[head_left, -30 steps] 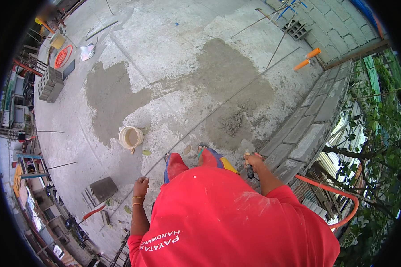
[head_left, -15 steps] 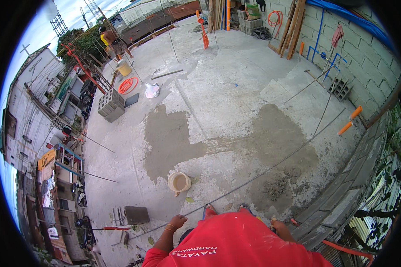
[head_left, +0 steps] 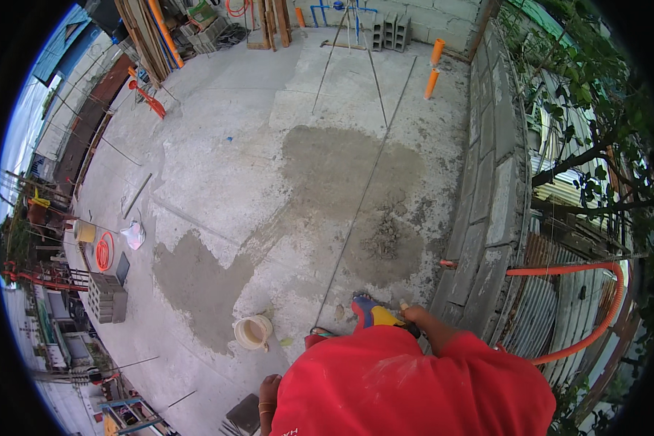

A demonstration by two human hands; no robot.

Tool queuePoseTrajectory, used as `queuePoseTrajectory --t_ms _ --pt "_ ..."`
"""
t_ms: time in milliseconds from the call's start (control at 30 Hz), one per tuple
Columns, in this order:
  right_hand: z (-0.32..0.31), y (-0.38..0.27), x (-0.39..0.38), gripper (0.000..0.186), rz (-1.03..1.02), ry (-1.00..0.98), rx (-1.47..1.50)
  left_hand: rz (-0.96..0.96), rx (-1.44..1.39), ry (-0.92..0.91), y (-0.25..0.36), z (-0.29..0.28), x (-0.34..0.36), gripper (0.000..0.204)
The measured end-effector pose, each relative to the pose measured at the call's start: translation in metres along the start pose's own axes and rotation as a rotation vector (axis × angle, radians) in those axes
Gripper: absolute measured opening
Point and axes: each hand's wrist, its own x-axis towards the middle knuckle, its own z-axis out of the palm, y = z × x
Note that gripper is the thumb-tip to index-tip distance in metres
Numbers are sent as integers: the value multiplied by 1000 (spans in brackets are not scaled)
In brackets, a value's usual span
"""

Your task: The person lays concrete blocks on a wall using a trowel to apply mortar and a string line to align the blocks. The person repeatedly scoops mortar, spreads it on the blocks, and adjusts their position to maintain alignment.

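My right hand (head_left: 416, 315) is closed around a tan handle (head_left: 404, 305); only its end shows, so the tool's kind is hidden. It hangs beside my leg, near the block edge. My left hand (head_left: 270, 384) hangs low by my side, with a band at the wrist and its fingers mostly hidden. Ahead of it stands a pale bucket (head_left: 252, 332) with greyish contents. A heap of wet mortar (head_left: 383, 238) lies in front of my feet, on a darker damp patch (head_left: 341, 163). Another damp patch (head_left: 200, 283) spreads to the left.
A thin bar (head_left: 367, 185) runs across the concrete floor. Along the right edge is a low block wall (head_left: 479, 189), with an orange hose (head_left: 559, 269) beyond it. Hollow blocks (head_left: 107, 298) stand at left, and a dark block (head_left: 243, 413) lies near my left hand. Orange pipes (head_left: 432, 76) rise at back right.
My view and body have turned to the right, so the floor has swung leftward. My foot has come forward beside the mortar heap. The right hand still grips the handle.
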Motion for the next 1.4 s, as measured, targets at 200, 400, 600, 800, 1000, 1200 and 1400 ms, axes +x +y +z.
queuePoseTrajectory --t_ms 200,400,600,800,1000,1200,1400 --pt "-12 -10 21 63 -3 -1 117 -156 -291 68 45 -18 9 39" --pt "-19 -29 1 57 -27 29 60 -32 -108 105 53 -19 27 39" --pt "-1 -12 17 40 4 -5 165 77 3 63 21 2 37 41" --pt "13 1 41 39 53 -25 172 240 166 -10 -16 3 23 40" --pt "-5 -32 78 40 111 -28 313 -139 77 -11 3 -25 -24 38" --pt "-24 -58 87 25 85 -45 311 73 198 88 41 -41 -34 38" --pt "7 -81 28 22 -194 -216 -27 -196 -230 103 74 -36 -37 42"
